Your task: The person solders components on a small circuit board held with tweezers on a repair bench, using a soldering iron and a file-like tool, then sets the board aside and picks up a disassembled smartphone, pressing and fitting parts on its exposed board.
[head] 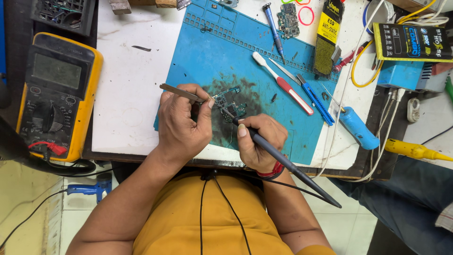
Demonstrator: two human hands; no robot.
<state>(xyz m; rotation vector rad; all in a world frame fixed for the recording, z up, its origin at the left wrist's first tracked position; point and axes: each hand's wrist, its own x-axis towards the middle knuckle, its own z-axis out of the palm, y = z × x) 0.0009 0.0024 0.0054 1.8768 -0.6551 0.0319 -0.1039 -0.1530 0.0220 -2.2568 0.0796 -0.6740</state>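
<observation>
White worktop [127,85], blue mat [222,52] | left hand [181,123] pinches tweezers [181,93] | right hand [258,141] grips soldering iron [283,163] | circuit board [230,103] part-hidden, iron tip indistinct

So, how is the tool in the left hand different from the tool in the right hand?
The tweezers in the left hand are thin, flat, bare metal; the soldering iron in the right hand is a thicker round black handle with a cord trailing off.

The tweezers lie almost level, pointing right; the soldering iron slants steeply, its tip pointing up-left.

Both tips meet at the small circuit board on the blue mat.
</observation>
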